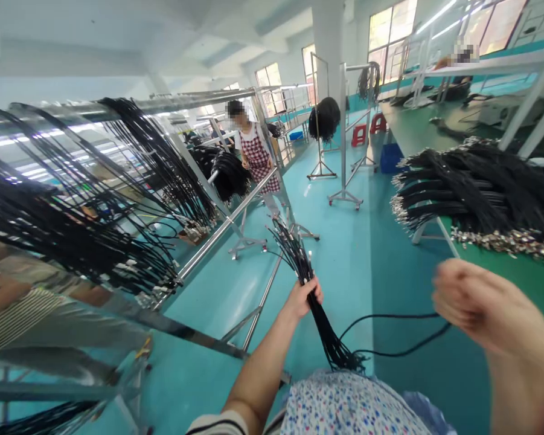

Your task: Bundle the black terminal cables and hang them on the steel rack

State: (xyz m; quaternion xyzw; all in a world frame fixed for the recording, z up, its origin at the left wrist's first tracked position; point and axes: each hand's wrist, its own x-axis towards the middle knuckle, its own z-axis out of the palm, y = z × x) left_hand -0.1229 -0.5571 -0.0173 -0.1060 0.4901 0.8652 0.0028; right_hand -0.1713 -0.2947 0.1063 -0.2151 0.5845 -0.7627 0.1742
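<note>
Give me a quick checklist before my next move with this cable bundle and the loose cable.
1. Left hand grip on cable bundle: ok, fist closed around it.
2. Right hand grip on loose cable: cannot tell, hand blurred, cable runs toward it.
3. Loose cable free of bundle's lower ends: cannot tell, they meet near the lap.
4. Rack rail beside the bundle: ok, bundle apart from it.
5. Table pile: ok, lying apart from both hands.
6. Co-worker: ok, standing far behind the rack.
</note>
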